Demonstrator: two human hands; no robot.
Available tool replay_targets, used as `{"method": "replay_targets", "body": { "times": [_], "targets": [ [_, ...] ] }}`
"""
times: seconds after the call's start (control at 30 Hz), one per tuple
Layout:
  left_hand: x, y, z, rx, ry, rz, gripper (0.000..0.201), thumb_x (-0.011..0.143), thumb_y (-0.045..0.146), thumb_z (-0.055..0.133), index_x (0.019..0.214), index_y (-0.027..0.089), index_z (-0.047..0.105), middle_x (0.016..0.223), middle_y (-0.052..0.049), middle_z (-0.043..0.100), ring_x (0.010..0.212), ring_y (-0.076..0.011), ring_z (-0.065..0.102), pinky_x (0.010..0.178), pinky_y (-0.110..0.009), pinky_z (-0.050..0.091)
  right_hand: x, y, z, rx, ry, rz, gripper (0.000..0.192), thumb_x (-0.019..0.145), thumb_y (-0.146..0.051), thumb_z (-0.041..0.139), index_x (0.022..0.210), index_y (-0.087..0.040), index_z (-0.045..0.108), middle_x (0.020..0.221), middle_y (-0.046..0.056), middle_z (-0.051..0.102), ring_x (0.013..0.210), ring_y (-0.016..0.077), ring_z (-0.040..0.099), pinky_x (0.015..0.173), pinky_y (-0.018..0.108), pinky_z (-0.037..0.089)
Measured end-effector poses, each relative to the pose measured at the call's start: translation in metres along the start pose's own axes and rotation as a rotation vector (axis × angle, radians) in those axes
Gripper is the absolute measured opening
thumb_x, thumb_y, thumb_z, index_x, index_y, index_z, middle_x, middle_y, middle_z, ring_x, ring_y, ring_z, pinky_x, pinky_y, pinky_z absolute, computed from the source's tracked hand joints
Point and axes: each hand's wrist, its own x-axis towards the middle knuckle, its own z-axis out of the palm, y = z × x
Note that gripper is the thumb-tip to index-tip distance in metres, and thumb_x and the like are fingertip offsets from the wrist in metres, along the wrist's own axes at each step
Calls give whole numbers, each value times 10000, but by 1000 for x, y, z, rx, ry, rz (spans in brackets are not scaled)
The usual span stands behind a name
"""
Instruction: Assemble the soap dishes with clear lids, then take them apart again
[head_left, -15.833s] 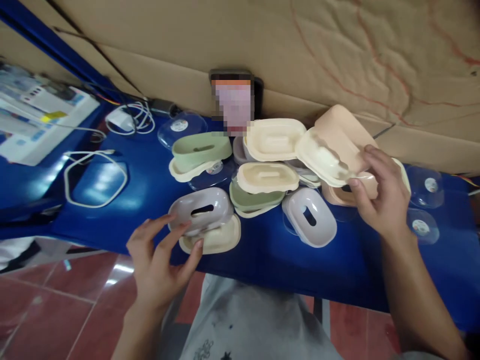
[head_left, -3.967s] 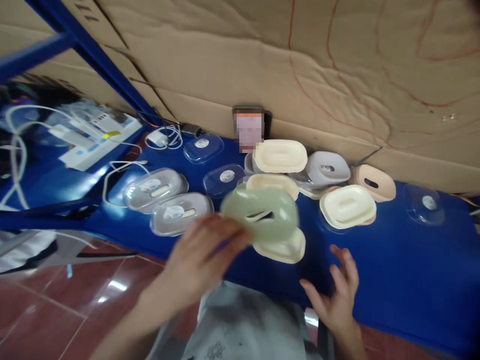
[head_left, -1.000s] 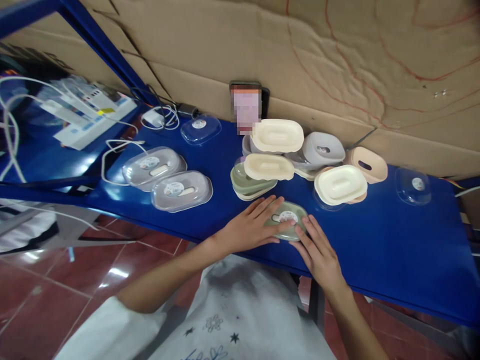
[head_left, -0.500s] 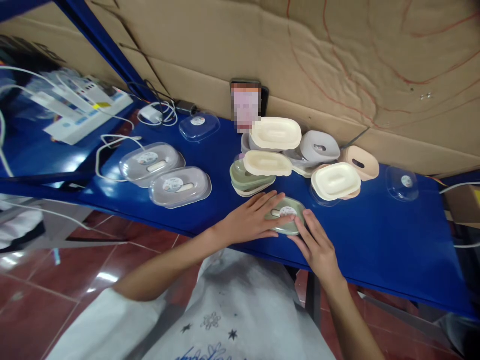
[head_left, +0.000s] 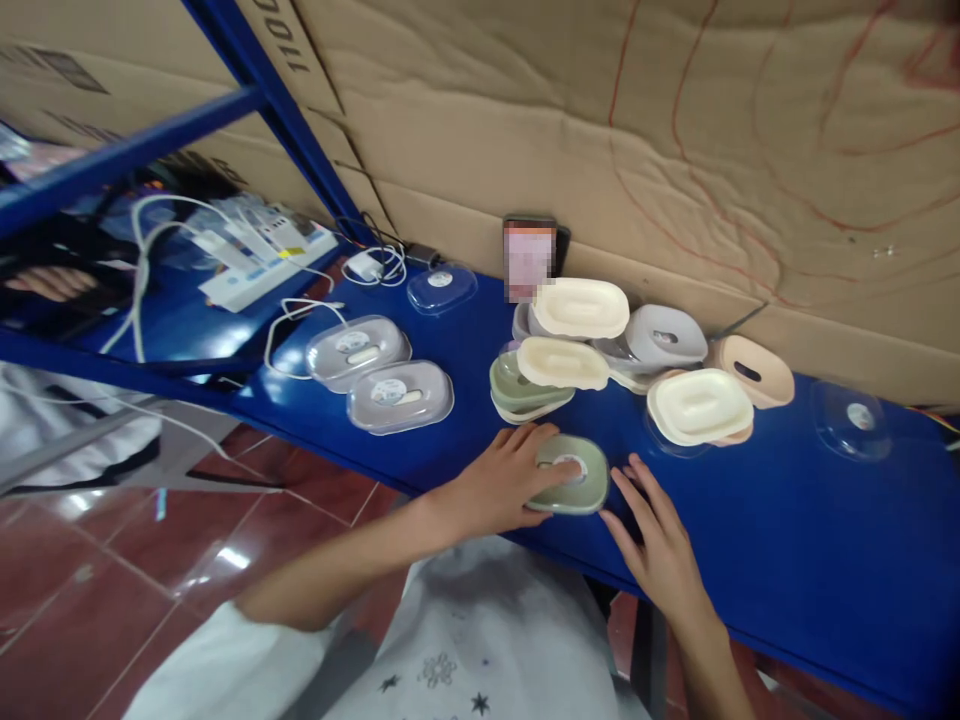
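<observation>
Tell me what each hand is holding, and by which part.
Nothing is lifted. The left hand lies flat on the lid of the green soap box, which sits on the blue table. The right hand is open beside it.

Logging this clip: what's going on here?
A person presses the left hand flat on a green box with a clear lid at the near edge of a blue shelf. The right hand rests open beside it. Two closed grey boxes sit to the left, loose parts behind.
</observation>
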Motion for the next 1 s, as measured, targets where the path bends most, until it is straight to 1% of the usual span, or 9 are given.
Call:
{"method": "replay_targets", "body": {
  "times": [0.17,0.27,0.33,0.47,0.6,0.7,0.8,0.9,1.0],
  "targets": [
    [-33,-18,-62,-95,184,-105,733,852,475,865,1482,315,526,1599,-149,490,1392,-363,603,1096,-551,583,-5,4,2,48,39,43,613,1086,-292,619,1672,-334,444,1674,130,509,1364,315,684,1046,502,658],
    [-34,-68,-105,29,364,-292,715,885,473,829,1483,313,472,1576,-139,496,1414,-367,577,1158,-595,537,-4,7,4,72,38,59,545,1091,-297,609,1626,-313,506,1665,123,521,1341,289,696,1052,473,648],
    [-22,-110,-121,115,368,-397,746,876,508,818,1487,283,453,1543,-152,510,1439,-391,539,1202,-618,486,-2,8,5,58,22,54,499,1096,-311,599,1592,-304,543,1646,115,547,1366,295,680,1059,477,636],
    [13,-172,-114,129,118,-562,791,862,526,771,1508,198,453,1506,-197,516,1421,-459,527,1174,-653,467,-1,10,7,29,-2,29,414,1109,-334,572,1518,-283,612,1582,98,617,1377,283,674,1043,434,631],
    [25,-187,-99,26,-18,-559,885,821,686,743,1524,238,447,1478,-176,532,1363,-445,578,1122,-635,505,-4,10,7,14,2,23,388,1110,-317,570,1489,-268,635,1543,83,655,1340,259,699,1043,410,628],
    [26,-194,-109,-7,-23,-531,664,949,748,561,1437,298,525,1431,-111,591,1314,-355,634,1117,-547,533,7,5,-3,8,-4,-36,398,1097,-254,578,1491,-254,640,1497,74,694,1315,248,714,1039,397,625],
    [36,-218,-129,65,72,-523,494,1058,611,400,1318,238,595,1380,-123,626,1296,-317,638,1163,-527,498,40,-1,-17,-7,-35,-185,459,1082,-177,582,1535,-244,605,1505,66,694,1370,235,681,1136,411,574],
    [53,-253,-140,105,63,-519,539,957,576,605,1321,178,599,1363,-155,652,1257,-334,646,1144,-546,510,92,-5,-23,-75,-17,-269,568,1081,-167,593,1635,-243,491,1553,78,658,1439,239,630,1245,456,482],
    [66,-278,-137,115,84,-446,599,868,589,751,1267,162,618,1266,-99,723,1145,-256,678,1099,-448,554,142,-3,-14,-149,-25,-251,596,1099,-232,584,1674,-227,428,1569,108,642,1438,271,627,1245,493,463]
  ]
}}
